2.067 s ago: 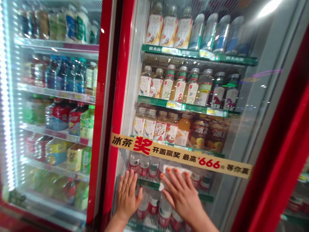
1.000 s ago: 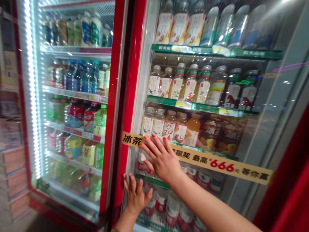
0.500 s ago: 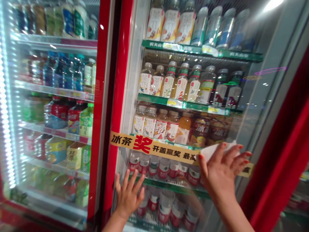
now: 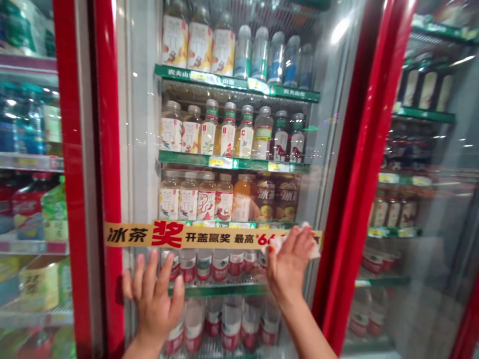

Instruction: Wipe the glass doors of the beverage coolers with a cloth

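In the head view, your left grip (image 4: 153, 304) lies released and flat on the glass door (image 4: 140, 124), while your right grip (image 4: 290, 262) pins a white tissue (image 4: 313, 252) against the glass on the yellow 冰茶 开盖赢奖 banner (image 4: 194, 238), where a slackened palm could let it slide down.

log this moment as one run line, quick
left hand: flat on glass cooler door | right hand: white wipe against glass, over yellow banner

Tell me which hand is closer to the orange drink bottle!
Right hand: it is below the orange drink bottle and to its right. The left hand is farther away, lower down and to the bottle's left.
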Demonstrator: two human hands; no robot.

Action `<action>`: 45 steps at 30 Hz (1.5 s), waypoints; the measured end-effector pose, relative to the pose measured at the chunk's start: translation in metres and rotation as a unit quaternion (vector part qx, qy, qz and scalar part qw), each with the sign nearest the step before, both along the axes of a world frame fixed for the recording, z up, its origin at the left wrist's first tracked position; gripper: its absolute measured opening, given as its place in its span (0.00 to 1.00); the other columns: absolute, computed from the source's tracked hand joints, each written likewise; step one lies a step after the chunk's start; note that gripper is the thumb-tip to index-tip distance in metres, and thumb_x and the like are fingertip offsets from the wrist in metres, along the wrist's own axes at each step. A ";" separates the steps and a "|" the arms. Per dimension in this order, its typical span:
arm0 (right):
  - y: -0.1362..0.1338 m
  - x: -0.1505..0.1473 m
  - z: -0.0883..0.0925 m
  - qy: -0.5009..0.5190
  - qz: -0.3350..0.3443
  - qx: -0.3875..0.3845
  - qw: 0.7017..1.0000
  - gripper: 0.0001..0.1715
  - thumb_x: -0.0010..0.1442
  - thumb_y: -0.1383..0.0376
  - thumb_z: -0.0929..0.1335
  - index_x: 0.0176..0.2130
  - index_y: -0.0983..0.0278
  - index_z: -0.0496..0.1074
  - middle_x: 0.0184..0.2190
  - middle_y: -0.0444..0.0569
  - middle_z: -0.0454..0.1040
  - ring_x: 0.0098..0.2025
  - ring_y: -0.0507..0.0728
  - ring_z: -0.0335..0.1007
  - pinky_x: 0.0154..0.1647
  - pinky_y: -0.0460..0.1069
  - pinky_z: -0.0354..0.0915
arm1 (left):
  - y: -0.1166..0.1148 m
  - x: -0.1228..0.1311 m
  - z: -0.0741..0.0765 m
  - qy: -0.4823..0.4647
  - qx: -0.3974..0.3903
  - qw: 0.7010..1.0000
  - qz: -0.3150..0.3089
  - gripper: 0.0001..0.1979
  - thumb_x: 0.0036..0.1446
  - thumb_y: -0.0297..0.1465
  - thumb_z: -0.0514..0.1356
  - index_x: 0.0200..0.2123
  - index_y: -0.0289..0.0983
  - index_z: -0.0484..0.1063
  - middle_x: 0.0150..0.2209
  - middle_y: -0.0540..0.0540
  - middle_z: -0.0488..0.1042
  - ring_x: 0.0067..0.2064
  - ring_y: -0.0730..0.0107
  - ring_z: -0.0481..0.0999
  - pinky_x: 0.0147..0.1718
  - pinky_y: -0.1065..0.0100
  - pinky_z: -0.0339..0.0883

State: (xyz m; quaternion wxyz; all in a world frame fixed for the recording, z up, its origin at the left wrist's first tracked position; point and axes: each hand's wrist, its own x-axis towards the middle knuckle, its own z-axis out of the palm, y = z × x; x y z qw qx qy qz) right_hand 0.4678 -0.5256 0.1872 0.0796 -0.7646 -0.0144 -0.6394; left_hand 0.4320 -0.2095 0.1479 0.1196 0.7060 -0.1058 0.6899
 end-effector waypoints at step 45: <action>0.029 -0.010 0.070 -0.047 0.091 -0.283 0.954 0.46 0.75 0.48 0.62 0.81 0.59 0.44 0.82 0.41 0.41 0.84 0.58 0.30 0.84 0.57 0.41 | -0.030 0.020 0.021 0.034 -0.049 0.998 -0.014 0.37 0.71 0.44 0.59 0.78 0.54 0.50 0.81 0.48 0.47 0.82 0.45 0.44 0.78 0.29 0.31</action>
